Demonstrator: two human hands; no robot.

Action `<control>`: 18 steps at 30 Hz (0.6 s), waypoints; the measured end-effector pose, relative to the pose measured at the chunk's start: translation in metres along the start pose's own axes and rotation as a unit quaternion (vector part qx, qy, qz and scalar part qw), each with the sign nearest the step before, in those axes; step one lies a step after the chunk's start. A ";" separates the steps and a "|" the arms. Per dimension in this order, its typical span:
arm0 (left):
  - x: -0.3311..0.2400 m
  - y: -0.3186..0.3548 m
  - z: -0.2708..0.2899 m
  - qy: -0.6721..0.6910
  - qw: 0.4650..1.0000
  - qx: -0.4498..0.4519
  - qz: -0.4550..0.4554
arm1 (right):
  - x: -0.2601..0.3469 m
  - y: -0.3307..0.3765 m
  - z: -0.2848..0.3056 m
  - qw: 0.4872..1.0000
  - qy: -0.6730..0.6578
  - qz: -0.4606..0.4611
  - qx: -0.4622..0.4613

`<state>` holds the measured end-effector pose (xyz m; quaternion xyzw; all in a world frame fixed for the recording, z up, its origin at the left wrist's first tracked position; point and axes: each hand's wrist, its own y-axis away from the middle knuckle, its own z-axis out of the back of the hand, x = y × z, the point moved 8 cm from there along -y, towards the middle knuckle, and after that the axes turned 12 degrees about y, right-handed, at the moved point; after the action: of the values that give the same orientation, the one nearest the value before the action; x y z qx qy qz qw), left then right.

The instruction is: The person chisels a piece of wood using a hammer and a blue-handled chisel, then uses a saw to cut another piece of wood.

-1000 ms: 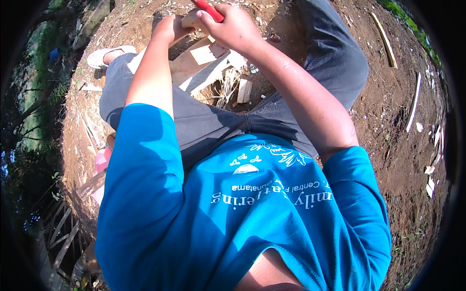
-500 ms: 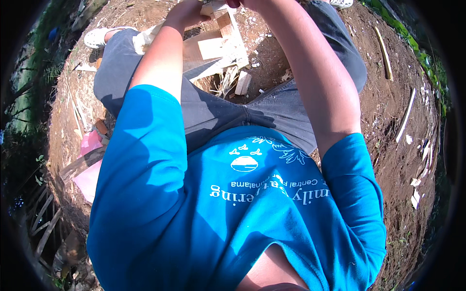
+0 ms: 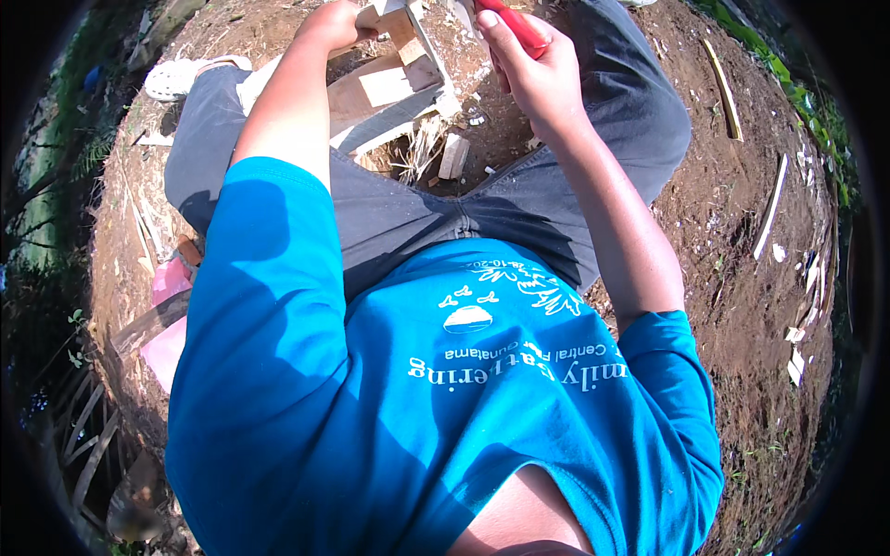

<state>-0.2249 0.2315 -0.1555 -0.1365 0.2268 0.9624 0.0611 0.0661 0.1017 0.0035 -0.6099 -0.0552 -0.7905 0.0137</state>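
Note:
An open box-like piece built of pale wooden boards (image 3: 397, 116) stands on the ground between my legs. At its far left corner my left hand (image 3: 329, 26) is closed on the wood, fingers curled over the edge. My right hand (image 3: 542, 79) grips a red-handled tool (image 3: 521, 30), thumb along the handle. Part of a pale metal blade shows beside the box, but the top of the picture cuts it off, so its kind is unclear. A small wood block (image 3: 453, 157) and some thin shavings (image 3: 422, 153) lie on the near side of the box.
My legs in grey trousers (image 3: 640, 130) spread on both sides of the box. Wood strips (image 3: 724, 90) and chips lie on the brown soil at right. A pink item (image 3: 165, 347) and a dark piece of wood (image 3: 148, 320) lie at left. Plants edge the ground.
My right hand has drawn back toward me and to the right, bringing the red handle into view. My left hand and the box have shifted slightly left in the picture.

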 end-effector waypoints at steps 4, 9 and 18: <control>-0.009 -0.007 0.004 0.010 0.999 -0.015 -0.028 | -0.008 0.022 0.001 0.999 0.041 -0.004 -0.024; 0.015 -0.017 -0.009 0.123 0.992 -0.005 0.034 | 0.012 0.026 -0.008 0.996 0.060 0.055 -0.042; 0.033 -0.013 -0.041 0.661 0.709 -0.009 0.246 | 0.013 0.028 -0.018 0.993 0.116 -0.006 -0.011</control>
<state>-0.2443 0.2268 -0.2057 -0.6775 0.2261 0.6093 -0.3445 0.0475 0.0723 0.0135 -0.5137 -0.0479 -0.8566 0.0083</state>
